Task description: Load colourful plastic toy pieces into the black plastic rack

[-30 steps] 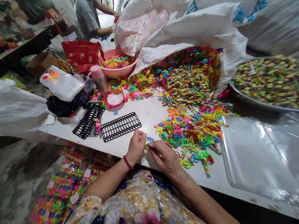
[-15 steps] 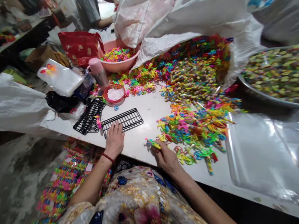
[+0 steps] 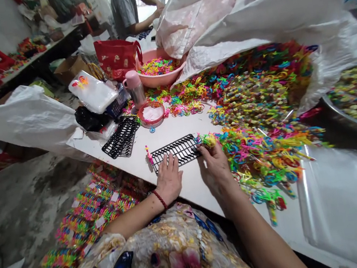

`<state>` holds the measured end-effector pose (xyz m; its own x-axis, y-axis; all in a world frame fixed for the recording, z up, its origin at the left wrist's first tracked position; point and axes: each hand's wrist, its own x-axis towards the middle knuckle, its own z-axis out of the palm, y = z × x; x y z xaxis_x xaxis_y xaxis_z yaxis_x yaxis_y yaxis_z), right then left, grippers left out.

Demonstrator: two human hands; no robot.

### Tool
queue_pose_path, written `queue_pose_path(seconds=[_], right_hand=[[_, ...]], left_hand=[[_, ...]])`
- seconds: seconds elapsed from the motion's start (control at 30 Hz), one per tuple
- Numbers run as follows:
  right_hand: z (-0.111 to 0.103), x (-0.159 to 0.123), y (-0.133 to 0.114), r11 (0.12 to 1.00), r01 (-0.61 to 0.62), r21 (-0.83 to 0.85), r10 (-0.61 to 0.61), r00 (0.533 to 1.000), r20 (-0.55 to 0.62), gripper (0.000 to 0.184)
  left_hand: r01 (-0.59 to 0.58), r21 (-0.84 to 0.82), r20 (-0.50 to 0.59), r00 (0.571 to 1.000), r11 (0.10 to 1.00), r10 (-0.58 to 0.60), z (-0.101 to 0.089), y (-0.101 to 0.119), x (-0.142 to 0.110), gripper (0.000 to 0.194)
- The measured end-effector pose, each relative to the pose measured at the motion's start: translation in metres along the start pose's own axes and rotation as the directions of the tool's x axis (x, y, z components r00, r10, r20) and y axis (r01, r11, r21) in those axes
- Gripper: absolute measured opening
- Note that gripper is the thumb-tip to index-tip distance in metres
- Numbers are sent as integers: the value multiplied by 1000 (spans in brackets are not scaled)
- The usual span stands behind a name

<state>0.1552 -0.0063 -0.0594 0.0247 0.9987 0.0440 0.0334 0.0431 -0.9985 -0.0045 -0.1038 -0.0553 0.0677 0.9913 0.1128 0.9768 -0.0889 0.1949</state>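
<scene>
A black plastic grid rack (image 3: 174, 151) lies flat on the white table (image 3: 178, 127) in front of me. My left hand (image 3: 168, 179) rests on its near edge with the fingers spread. At the rack's right end my right hand (image 3: 215, 166) is pinched on a small bundle of colourful plastic toy pieces (image 3: 207, 139). A broad heap of the same colourful pieces (image 3: 257, 142) lies just to the right of my right hand. One pink piece (image 3: 149, 154) sits at the rack's left end.
More black racks (image 3: 121, 136) are stacked at left, beside a small red basket (image 3: 151, 113), a pink flask (image 3: 136, 88) and a pink basin (image 3: 159, 70). White sacks (image 3: 268, 16) spill pieces behind. Clear bags (image 3: 347, 200) lie at right. Another person (image 3: 126, 11) works far back. Finished bundles (image 3: 88, 217) cover the floor.
My right hand carried the colourful pieces from the table's front edge up to the rack's right end. My left hand left the pieces and settled flat on the rack. The view shifted right.
</scene>
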Motion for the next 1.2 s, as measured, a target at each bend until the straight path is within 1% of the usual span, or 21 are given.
queue_pose_path(seconds=[0.03, 0.1, 0.17, 0.2, 0.27, 0.3, 0.33, 0.4, 0.43, 0.47, 0.5, 0.53, 0.6, 0.67, 0.77, 0.87, 1.03, 1.13, 1.2], right_hand=[[2, 0, -4, 995, -28, 92, 28, 1000, 5, 27], [8, -3, -13, 975, -101, 199, 96, 995, 35, 31], [13, -7, -22, 962, -158, 224, 138, 985, 101, 33], [15, -8, -25, 960, -173, 220, 148, 981, 127, 35], [19, -11, -29, 965, -182, 191, 151, 974, 167, 37], [21, -12, -30, 969, -181, 167, 150, 972, 183, 38], [24, -12, -30, 974, -177, 144, 147, 969, 196, 38], [32, -13, -29, 979, -164, 117, 137, 967, 215, 38], [38, -13, -28, 980, -159, 116, 130, 966, 225, 38], [45, -12, -26, 981, -155, 117, 123, 963, 240, 38], [53, -12, -25, 983, -148, 112, 114, 959, 261, 37], [62, -11, -24, 986, -136, 92, 105, 953, 285, 36], [79, -10, -22, 996, -87, 8, 80, 944, 320, 32], [95, -8, -21, 995, 0, -98, 33, 939, 344, 28], [109, -6, -19, 963, 158, -219, -56, 909, 413, 20], [115, -3, -17, 917, 276, -289, -103, 862, 495, 13], [115, 2, -11, 852, 412, -322, -156, 787, 596, 19], [113, 4, -5, 811, 474, -344, -164, 747, 644, 18], [113, 4, -1, 781, 512, -357, -168, 723, 670, 20]], left_hand=[[-9, -18, -3, 1000, 1000, 9, 2, 2, 2, 53], [-31, -61, -24, 999, 998, 30, 4, 5, 3, 54], [-86, -120, -82, 994, 989, 77, 0, 6, 0, 53], [-139, -156, -127, 985, 978, 120, -5, 4, -2, 51], [-274, -228, -252, 943, 934, 215, -21, -3, -8, 46], [-330, -251, -332, 912, 910, 240, -32, -9, -10, 45], [-368, -263, -414, 878, 892, 240, -43, -18, -10, 45], [-375, -257, -546, 817, 891, 187, -66, -39, -5, 48], [-368, -247, -572, 802, 897, 171, -74, -51, 0, 50], [-365, -237, -566, 805, 901, 177, -81, -63, 6, 51], [-370, -229, -532, 822, 900, 202, -84, -74, 13, 52], [-377, -229, -480, 846, 897, 234, -85, -84, 19, 52], [-392, -241, -378, 881, 888, 286, -80, -98, 28, 50], [-390, -263, -331, 895, 882, 298, -70, -105, 31, 48], [-367, -290, -349, 900, 884, 259, -58, -104, 30, 48], [-347, -306, -367, 902, 887, 226, -55, -101, 28, 49], [-303, -285, -362, 913, 909, 190, -53, -99, 28, 49], [-285, -265, -382, 908, 921, 171, -51, -101, 29, 50], [-293, -257, -383, 906, 921, 181, -51, -102, 28, 49]])
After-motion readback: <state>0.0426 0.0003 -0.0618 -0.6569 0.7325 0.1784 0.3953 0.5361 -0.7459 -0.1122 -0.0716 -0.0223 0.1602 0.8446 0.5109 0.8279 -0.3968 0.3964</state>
